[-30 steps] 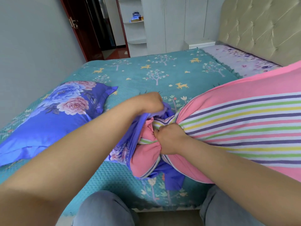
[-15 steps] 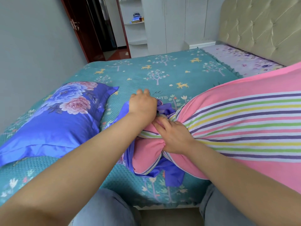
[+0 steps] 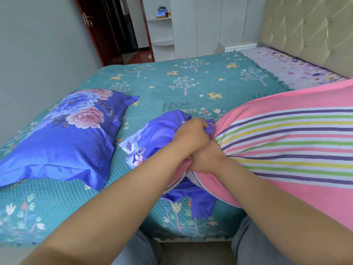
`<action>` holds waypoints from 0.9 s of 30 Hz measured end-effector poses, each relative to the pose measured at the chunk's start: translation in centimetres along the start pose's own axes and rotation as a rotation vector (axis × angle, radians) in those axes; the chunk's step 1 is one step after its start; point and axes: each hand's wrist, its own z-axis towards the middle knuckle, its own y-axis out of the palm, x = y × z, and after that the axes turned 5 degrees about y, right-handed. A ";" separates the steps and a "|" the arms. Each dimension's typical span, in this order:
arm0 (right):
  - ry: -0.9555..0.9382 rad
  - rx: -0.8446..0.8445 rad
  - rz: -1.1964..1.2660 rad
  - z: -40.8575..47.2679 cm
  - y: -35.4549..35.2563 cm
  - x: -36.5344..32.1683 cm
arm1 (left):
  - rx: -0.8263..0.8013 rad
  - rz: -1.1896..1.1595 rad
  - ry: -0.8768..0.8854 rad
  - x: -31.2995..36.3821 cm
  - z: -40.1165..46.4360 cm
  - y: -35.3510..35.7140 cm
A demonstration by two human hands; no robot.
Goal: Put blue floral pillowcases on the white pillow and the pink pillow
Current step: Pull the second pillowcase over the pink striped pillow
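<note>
Head view: one camera, looking down over both forearms at the bed.
Pink pillow point(image 3: 286, 142): plump, pink with bands of white, purple, green and yellow stripes; it lies on the near right part of the bed, its left end bunched to a narrow neck where the hands meet.
Blue floral pillowcase point(image 3: 158, 134): loose, crumpled blue cloth with a pale flower print, lying on the bedspread just left of the pillow's bunched end; a flap of it hangs over the near bed edge below the hands.
Left hand point(image 3: 192, 137): fingers curled tight, pinching the pillowcase's rim at the pillow's end.
Right hand point(image 3: 205, 159): touching the left hand from below, fingers closed round the gathered pillow end.
Covered pillow point(image 3: 63, 138): already in a blue case with large pink and blue peonies, lying on the left part of the bed, well apart from the hands.
Bedspread point(image 3: 183, 83): teal, printed with trees and yellow deer; its far half is open room.
Edges: the near bed edge runs just beyond the person's knees; a grey wall runs along the bed's left side; a tufted headboard point(image 3: 309, 29) bounds the right.
</note>
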 end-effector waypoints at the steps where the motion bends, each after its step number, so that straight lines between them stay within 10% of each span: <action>1: 0.019 0.006 -0.018 0.1 -0.1 0.3 | 0.021 0.071 -0.016 -1.1 0.0 -0.5; 9: 0.018 0.247 0.016 -0.9 -0.1 0.2 | 0.202 0.645 -0.067 -6.5 -1.3 -2.9; 19: 0.266 0.248 0.368 -0.1 -0.5 2.2 | -0.025 -0.104 -0.155 -1.6 -1.6 3.1; 27: 0.380 0.123 0.258 2.0 -1.0 2.9 | 0.301 0.446 -0.030 -6.7 -2.8 2.8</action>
